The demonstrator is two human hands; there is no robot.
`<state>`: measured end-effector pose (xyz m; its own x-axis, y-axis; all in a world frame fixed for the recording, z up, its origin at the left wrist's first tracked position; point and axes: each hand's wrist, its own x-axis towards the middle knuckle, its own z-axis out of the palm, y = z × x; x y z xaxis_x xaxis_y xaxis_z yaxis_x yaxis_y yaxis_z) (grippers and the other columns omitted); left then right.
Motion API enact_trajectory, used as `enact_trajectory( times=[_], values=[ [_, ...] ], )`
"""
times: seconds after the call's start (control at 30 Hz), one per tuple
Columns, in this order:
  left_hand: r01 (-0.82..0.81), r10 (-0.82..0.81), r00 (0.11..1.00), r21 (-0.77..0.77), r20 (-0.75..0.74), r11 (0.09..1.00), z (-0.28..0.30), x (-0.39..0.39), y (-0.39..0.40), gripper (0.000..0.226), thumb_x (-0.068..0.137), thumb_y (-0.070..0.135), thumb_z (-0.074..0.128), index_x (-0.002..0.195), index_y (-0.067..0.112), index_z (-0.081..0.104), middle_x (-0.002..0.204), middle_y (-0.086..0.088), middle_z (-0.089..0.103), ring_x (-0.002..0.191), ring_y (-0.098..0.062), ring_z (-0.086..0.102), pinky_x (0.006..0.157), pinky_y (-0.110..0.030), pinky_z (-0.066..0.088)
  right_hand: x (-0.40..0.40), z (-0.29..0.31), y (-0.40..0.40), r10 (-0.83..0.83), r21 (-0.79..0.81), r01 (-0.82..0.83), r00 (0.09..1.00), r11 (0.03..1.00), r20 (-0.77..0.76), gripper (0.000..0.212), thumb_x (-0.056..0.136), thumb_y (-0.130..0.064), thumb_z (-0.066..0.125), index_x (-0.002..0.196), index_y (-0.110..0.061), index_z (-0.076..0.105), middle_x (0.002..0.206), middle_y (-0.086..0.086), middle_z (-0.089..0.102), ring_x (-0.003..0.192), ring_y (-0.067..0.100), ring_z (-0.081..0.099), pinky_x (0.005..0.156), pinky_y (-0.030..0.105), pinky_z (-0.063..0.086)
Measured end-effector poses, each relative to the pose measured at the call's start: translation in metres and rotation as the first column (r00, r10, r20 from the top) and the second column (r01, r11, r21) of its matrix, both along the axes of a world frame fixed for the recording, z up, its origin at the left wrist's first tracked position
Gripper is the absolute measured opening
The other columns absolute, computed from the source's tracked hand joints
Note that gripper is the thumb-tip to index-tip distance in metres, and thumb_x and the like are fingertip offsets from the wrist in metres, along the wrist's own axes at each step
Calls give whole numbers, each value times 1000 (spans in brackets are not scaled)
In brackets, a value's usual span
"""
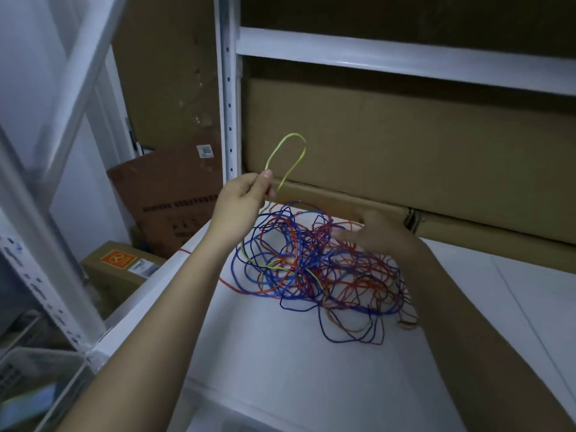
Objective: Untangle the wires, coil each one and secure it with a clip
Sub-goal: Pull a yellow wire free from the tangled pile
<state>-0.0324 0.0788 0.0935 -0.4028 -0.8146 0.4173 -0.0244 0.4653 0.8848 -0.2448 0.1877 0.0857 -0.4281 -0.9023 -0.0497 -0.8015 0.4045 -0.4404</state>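
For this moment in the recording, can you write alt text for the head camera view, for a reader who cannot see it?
A person's left hand pinches a raised loop of yellow wire above a tangle of blue, red and yellow wires on a white shelf. The right hand, fingers spread, reaches over the tangle. Cardboard boxes stand behind.

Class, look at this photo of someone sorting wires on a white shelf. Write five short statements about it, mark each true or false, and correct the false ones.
1. The left hand pinches a loop of yellow wire raised above the pile. True.
2. The right hand grips a clip. False: its fingers are spread over the tangle of wires and no clip is visible.
3. The tangle holds blue and red wires. True.
4. The wires are already coiled neatly. False: they lie in a loose tangle.
5. The tangle lies on a cardboard box. False: it lies on the white shelf; a cardboard box stands behind it.
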Motion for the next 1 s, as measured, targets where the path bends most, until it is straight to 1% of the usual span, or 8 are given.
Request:
enact_trajectory(
  times=[0.1,0.17,0.3,0.4,0.5,0.57,0.67,1.0],
  values=[
    [35,-35,999,18,-19,999,9,-7,-9,41,99,37,48,65,16,60,63,-9,40,57,-16,36,60,-31,28,6,16,-10,-35,-336,10,997,942,-67,70,91,-52,53,148,-17,33,152,6,35,139,23,32,111,39,32],
    [72,-72,997,18,-23,997,16,-12,-13,42,99,38,48,64,18,60,63,-10,38,53,-13,34,57,-30,27,21,29,-24,134,-516,-32,978,856,160,64,95,-47,49,150,-21,27,153,-3,31,140,11,28,114,31,26],
    [166,-161,983,54,-93,985,36,-21,-18,42,100,34,46,63,18,57,56,-7,37,47,-10,30,46,-23,24,49,41,-59,330,-644,-29,875,765,354,31,103,-28,40,127,-16,55,127,2,60,118,12,55,107,32,39],
    [210,-197,968,70,-156,975,57,-26,-22,42,102,31,42,64,14,51,45,7,32,43,-7,24,44,-21,20,56,48,-82,431,-664,127,668,737,607,24,104,-21,37,91,-17,56,93,9,64,77,13,67,79,33,55],
    [271,-237,941,114,-243,956,77,-30,-29,41,103,31,38,66,15,45,43,9,29,41,-6,21,43,-21,17,59,67,-93,487,-649,303,463,698,741,26,104,-20,35,80,-16,45,67,3,47,46,10,48,46,20,44],
    [377,-301,885,166,-355,911,87,-30,-32,39,104,34,34,70,16,42,44,10,25,41,-6,18,44,-23,12,54,73,-104,412,-689,303,622,658,666,27,103,-19,37,78,-18,46,62,4,40,41,7,34,41,17,30],
    [491,-336,792,206,-510,846,95,-27,-34,39,104,36,30,72,17,40,42,11,23,38,-5,17,45,-24,11,37,62,-113,180,-724,132,924,678,337,23,98,-16,48,78,-20,58,76,7,59,64,12,50,57,20,37],
    [520,-213,707,292,-674,803,66,-30,-45,28,99,12,23,85,12,47,52,8,39,41,-5,31,49,-20,27,49,15,-74,289,-420,-247,957,873,37,25,100,-25,45,90,-16,66,69,-8,59,62,6,52,59,26,38]
  ],
)
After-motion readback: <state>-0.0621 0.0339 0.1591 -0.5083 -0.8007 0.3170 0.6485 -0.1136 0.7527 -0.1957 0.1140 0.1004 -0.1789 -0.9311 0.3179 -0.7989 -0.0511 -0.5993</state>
